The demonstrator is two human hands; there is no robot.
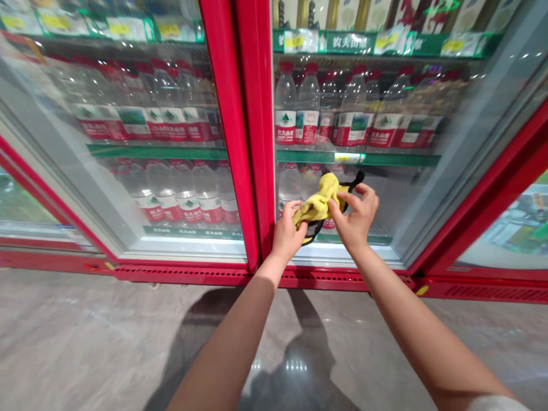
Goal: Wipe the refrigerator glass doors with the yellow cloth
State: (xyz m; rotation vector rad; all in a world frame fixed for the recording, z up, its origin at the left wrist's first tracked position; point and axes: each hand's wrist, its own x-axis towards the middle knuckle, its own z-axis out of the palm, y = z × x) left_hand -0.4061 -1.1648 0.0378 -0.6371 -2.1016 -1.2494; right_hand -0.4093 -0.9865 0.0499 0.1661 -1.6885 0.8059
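A bunched yellow cloth with black edging (319,202) is held up between my two hands, in front of the glass of a red-framed drinks fridge. My left hand (289,231) pinches its lower left end between thumb and fingers. At the upper right, my right hand (354,216) grips the cloth with thumb and index finger, the other fingers curled. A black strap (358,180) sticks out beside the right fingertips. Part of the cloth's underside, dark with a grey patch, hangs below. Whether the cloth touches the glass I cannot tell.
Behind the glass, red-capped water bottles (308,108) line the shelves, with several more in the left fridge (173,108). A red upright frame (252,131) divides the two doors. A red vented base (180,275) runs along the grey tiled floor (85,337).
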